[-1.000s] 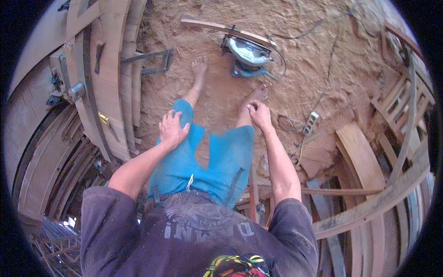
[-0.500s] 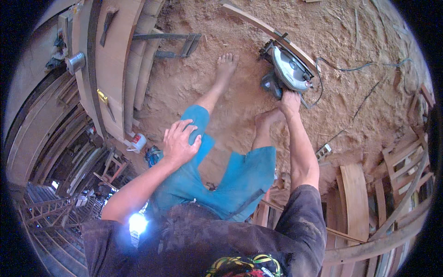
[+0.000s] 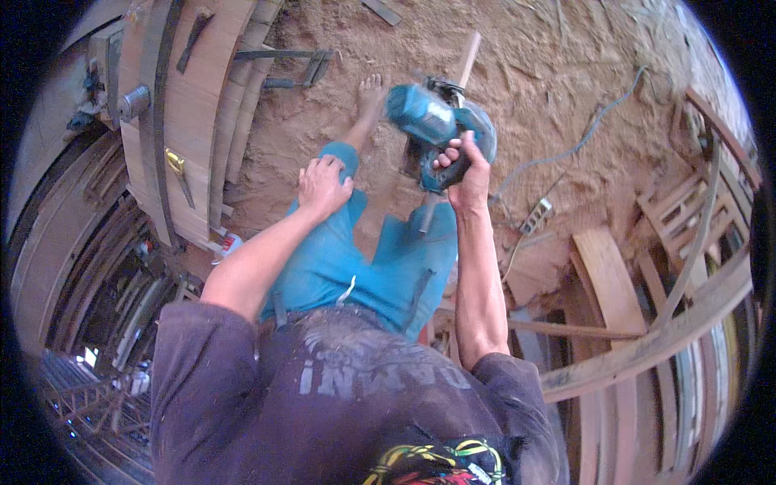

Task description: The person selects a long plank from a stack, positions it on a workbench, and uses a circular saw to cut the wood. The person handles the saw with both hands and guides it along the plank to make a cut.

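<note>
The circular saw (image 3: 420,111), in the head view, is ahead of the person, between the left foot (image 3: 370,99) and a curving blue cable (image 3: 600,122), its handle wrapped by the curled right hand (image 3: 466,168); a narrow wooden strip (image 3: 470,58) juts past its far edge, and whether the saw touches the ground cannot be told. The left hand (image 3: 323,190) lies on the knee, fingers slightly spread. Sawdust-strewn ground (image 3: 558,85) opens rightward, bounded by long boards (image 3: 194,121) at left and a power strip (image 3: 536,217) near slatted wood (image 3: 687,210) at right.
</note>
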